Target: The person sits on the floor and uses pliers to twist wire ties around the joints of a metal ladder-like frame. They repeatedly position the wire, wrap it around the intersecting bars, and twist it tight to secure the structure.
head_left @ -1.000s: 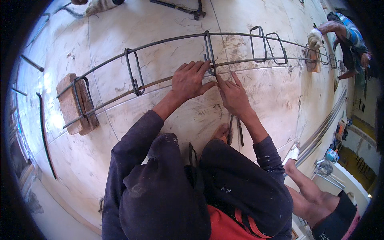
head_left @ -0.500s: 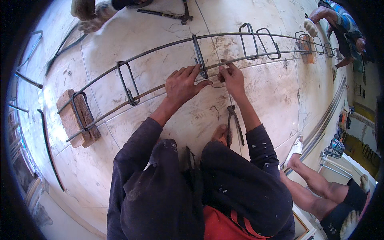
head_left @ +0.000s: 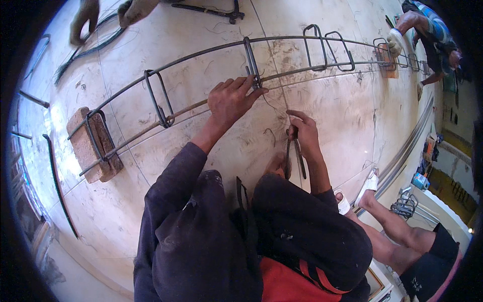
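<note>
My left hand (head_left: pixel 231 99) is closed around the near long bar (head_left: pixel 191 108) of a steel rebar frame, where an upright stirrup (head_left: pixel 251 58) meets it. Thin tie wire (head_left: pixel 271 104) sticks out beside its thumb. Lower and to the right, my right hand (head_left: pixel 306 133) has its fingers curled at the head of a pair of pincers (head_left: pixel 301 160), index finger stretched forward. The pincers lie on the floor by my foot (head_left: pixel 275 165), handles toward me.
A brick (head_left: pixel 88 146) props the frame's left end, another brick (head_left: pixel 388 63) its right. Gloved hands (head_left: pixel 136 11) work near a wire bundle (head_left: pixel 90 50) at the far left. Another person (head_left: pixel 427 30) crouches at the far right; someone's legs (head_left: pixel 392 229) are at the right.
My right hand has left the bar and come down toward me to the pincers. My left hand stays at the stirrup. The gloved hands at far left have shifted.
</note>
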Tool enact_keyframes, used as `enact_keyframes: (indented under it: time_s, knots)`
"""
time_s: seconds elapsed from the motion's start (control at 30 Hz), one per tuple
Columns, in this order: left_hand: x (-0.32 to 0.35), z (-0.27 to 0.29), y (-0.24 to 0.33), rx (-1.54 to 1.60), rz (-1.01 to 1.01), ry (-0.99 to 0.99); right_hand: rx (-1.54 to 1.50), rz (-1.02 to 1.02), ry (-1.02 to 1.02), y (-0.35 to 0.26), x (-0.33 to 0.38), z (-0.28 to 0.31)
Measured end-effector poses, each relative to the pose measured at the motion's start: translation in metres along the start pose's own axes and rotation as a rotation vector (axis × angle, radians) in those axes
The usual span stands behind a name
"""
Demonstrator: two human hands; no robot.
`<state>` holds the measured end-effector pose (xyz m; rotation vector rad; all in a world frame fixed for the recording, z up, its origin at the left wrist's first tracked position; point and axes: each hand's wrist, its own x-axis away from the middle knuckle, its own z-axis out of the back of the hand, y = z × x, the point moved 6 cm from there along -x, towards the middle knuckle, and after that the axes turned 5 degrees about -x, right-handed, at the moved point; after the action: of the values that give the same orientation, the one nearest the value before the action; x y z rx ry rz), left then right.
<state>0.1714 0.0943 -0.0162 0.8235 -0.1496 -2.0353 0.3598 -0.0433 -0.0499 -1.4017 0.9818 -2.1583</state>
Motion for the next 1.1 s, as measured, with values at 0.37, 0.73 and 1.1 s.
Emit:
enact_keyframes:
  time_s: [0.37,0.73,1.1]
  knots:
    - [-0.002,0.003,0.001,0.021,0.031,0.022,0.512,0.203,0.182,-0.020,0.041,-0.019]
    - [-0.002,0.002,-0.001,0.063,0.036,0.053,0.902,0.551,0.155,-0.064,-0.009,-0.022]
    - [-0.001,-0.002,0.004,0.023,0.039,0.014,0.631,0.572,0.419,-0.049,-0.022,-0.014]
